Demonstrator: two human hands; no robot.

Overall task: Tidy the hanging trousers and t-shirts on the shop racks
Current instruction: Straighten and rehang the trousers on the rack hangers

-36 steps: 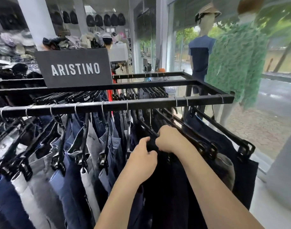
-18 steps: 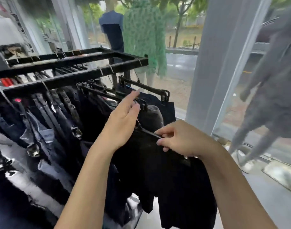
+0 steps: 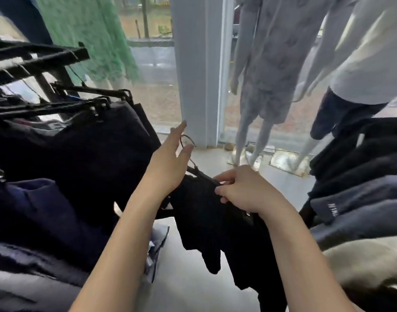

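Observation:
A pair of black trousers (image 3: pixel 217 224) hangs from a black clip hanger (image 3: pixel 201 173) held off the rack, in the middle of the view. My right hand (image 3: pixel 240 190) pinches the hanger bar and waistband. My left hand (image 3: pixel 170 163) has straight fingers beside the hanger's metal hook (image 3: pixel 188 139); its palm lies against the hanger's left end. The black rack (image 3: pixel 37 58) with dark trousers (image 3: pixel 80 149) on clip hangers is at the left.
A grey pillar (image 3: pixel 193 64) and shop window stand straight ahead, with dressed mannequins (image 3: pixel 272 70) at the right and a green shirt (image 3: pixel 87 34) at the upper left. Folded or hanging dark and beige garments (image 3: pixel 359 199) fill the right edge. Grey floor lies below.
The view has swung right, away from the rack. The black trousers on their hanger have come off the rack with both hands and now hang free in front of the pillar.

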